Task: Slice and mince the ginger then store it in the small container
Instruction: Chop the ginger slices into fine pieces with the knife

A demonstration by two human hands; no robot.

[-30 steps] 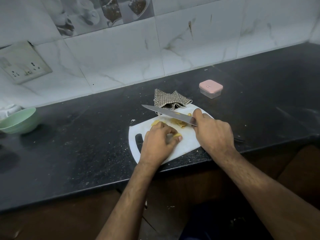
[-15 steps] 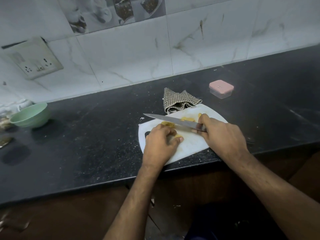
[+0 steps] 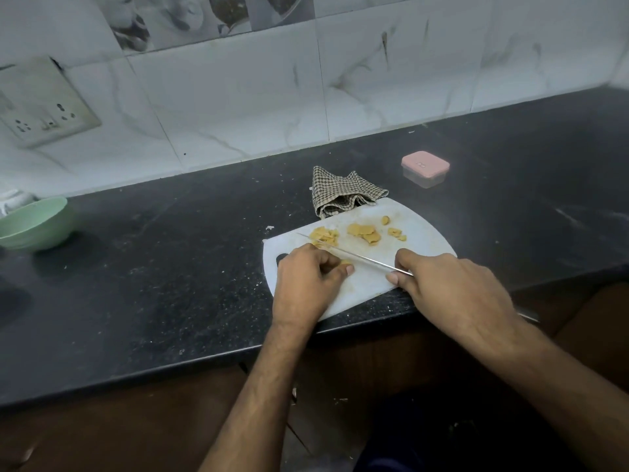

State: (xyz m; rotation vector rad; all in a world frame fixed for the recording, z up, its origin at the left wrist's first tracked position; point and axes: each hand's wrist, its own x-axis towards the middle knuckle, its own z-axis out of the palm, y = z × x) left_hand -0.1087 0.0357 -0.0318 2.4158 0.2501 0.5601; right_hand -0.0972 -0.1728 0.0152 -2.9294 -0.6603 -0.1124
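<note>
Yellow ginger slices (image 3: 363,232) lie in small heaps on the white cutting board (image 3: 422,233) at the counter's front edge. My left hand (image 3: 306,281) rests on the board with curled fingers pinning a ginger piece (image 3: 345,262) under its tips. My right hand (image 3: 449,287) grips the handle of a knife (image 3: 354,255). The blade lies low across the board, edge down beside my left fingers, its tip at the leftmost ginger heap. A small clear container with a pink lid (image 3: 424,168), closed, stands behind and to the right of the board.
A crumpled checked cloth (image 3: 343,195) lies against the board's far edge. A green bowl (image 3: 34,223) stands far left on the black counter (image 3: 170,267). A wall socket (image 3: 44,103) sits on the tiled backsplash. The counter's front edge runs just below the board.
The knife has come down from above the ginger to the board beside my left fingers. The ginger heaps behind it now show. My left hand stays on its piece.
</note>
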